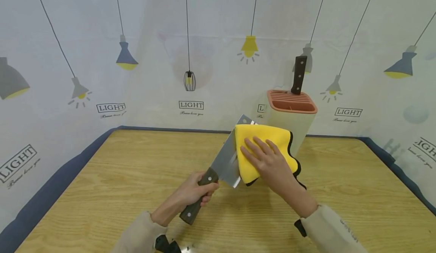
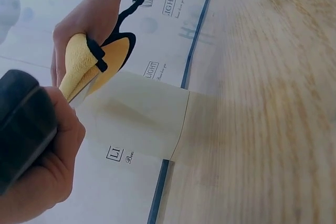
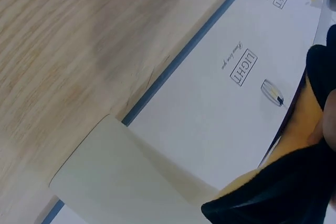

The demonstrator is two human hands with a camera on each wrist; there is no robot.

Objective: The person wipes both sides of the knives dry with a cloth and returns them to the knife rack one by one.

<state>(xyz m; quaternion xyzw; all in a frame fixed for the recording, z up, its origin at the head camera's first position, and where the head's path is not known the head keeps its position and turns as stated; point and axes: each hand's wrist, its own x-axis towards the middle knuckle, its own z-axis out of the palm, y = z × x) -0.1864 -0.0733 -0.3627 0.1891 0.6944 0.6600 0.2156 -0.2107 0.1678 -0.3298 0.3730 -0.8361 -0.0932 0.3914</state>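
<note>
Yellow black-edged cloth (image 1: 247, 168) over steel blade (image 1: 223, 159)

Head: your left hand (image 1: 190, 191) grips the dark riveted handle (image 1: 192, 210); your right hand (image 1: 272, 164) lies across the cloth, fingers forward. Left wrist: cloth wraps blade. Right wrist: thumb (image 3: 328, 120) pinches beneath.

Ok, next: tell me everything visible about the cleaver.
The cleaver has a broad, shiny blade that looks like steel and a dark handle with two pale rivets showing. The left hand grips the handle, holding it above the wooden table, slanted, the blade pointing away from the person. A yellow, black-edged cloth lies against the blade under the right hand, hiding part of it.
</note>
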